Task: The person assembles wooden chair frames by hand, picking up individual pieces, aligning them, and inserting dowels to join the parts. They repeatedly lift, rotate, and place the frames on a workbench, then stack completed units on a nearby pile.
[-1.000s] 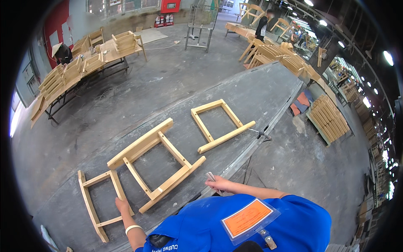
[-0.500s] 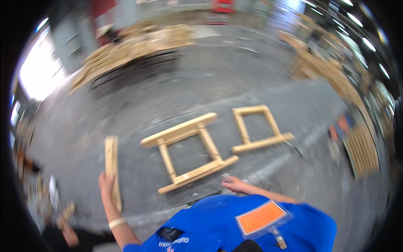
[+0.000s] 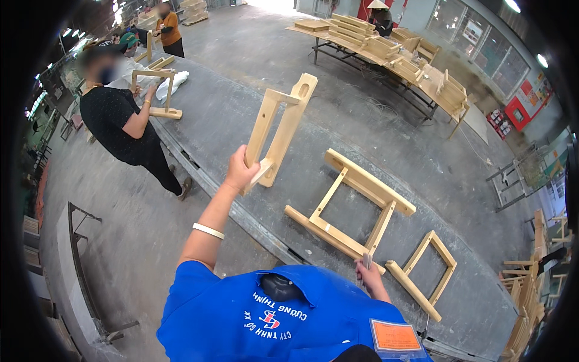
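Observation:
My left hand (image 3: 241,171) is closed around one side of a narrow pale wooden frame (image 3: 287,131), held tilted above the long grey table. Rounded slots show near the ends of its far rail. Low in front of me, my right hand (image 3: 370,279) is closed on a small flat grey piece (image 3: 367,260) whose kind I cannot make out. Just beyond that hand lies a larger wooden frame (image 3: 329,236) with two long rails and two crosspieces. A smaller wooden frame (image 3: 412,291) lies to its right.
At the left, a co-worker in black (image 3: 114,114) handles another wooden frame (image 3: 170,92) at the same grey table (image 3: 211,99). A person in orange (image 3: 169,30) stands farther back. Beyond the table, a workbench (image 3: 416,99) carries many wooden parts. A dark metal stand (image 3: 77,241) is at lower left.
The view has swung left, bringing the co-worker into sight. My left hand has raised the wooden frame, which lay lengthwise on the table before. My right hand still holds the small piece.

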{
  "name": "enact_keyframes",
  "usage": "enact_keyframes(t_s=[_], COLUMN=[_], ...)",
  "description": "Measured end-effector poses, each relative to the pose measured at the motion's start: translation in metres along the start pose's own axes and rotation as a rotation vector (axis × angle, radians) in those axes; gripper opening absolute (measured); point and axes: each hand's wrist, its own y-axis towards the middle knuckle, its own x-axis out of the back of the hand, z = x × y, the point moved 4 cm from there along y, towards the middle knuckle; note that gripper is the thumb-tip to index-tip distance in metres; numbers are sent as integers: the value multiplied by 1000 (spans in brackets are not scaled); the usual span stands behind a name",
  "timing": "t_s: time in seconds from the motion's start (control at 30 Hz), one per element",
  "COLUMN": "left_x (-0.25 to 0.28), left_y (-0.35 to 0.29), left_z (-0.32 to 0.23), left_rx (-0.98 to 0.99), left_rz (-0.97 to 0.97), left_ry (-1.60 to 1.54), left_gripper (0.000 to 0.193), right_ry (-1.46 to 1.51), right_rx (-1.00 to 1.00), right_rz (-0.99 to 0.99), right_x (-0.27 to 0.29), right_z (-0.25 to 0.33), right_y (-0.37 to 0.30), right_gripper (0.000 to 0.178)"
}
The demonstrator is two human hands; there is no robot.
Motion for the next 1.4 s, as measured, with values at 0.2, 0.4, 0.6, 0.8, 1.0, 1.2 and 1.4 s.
enact_keyframes(t_s=[0.2,0.4,0.6,0.8,1.0,1.2,1.4], left_x=[-12,-3,-6,-16,-34,-43,-32], left_y=[-65,-110,-123,-126,-133,-133,-62], left_z=[-17,-6,-2,-9,-18,-2,42], left_rx=[56,124,169,182,169,176,193], left_rz=[-54,-143,-179,-183,-104,38,241], left_ry=[28,90,17,-9,-15,-467,-842], left_gripper=[29,32,35,35,39,44,60], right_ry=[9,-331,-338,-308,-253,-82,-67], right_rx=[147,388,440,557,645,639,724], right_rz=[169,170,344,447,418,350,424], right_x=[-31,-58,-96,-169,-231,-246,-238], right_z=[56,113,176,250,278,260,258], right_y=[28,42,45,31,23,30,43], right_gripper=[14,18,22,37,56,59,59])
